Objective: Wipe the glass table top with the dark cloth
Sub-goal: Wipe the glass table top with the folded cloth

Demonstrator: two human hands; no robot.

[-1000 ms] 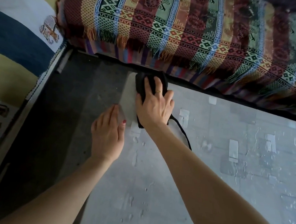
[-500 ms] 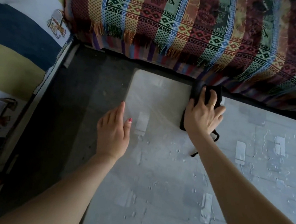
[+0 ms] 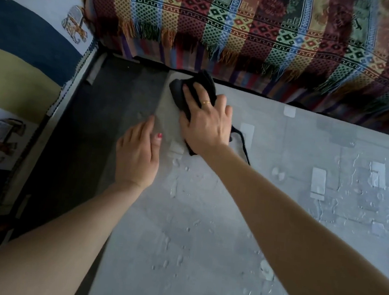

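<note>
The glass table top (image 3: 217, 221) fills the lower right, pale grey with water drops and streaks. A dark cloth (image 3: 182, 91) lies bunched at the table's far left corner, a thin strap trailing to the right. My right hand (image 3: 205, 122) presses flat on the cloth with straight, spread fingers and a ring on one finger. My left hand (image 3: 138, 153) rests flat on the glass near its left edge, just left of the right hand, fingers straight and together.
A striped patterned blanket (image 3: 259, 30) with fringe covers a sofa along the table's far edge. Dark floor (image 3: 102, 105) runs left of the glass. A blue, yellow and white fabric (image 3: 25, 47) with printed figures lies at the far left.
My right hand slid the cloth from the far left corner to the right along the far edge, then back to the left corner. My left hand stayed put on the glass.
</note>
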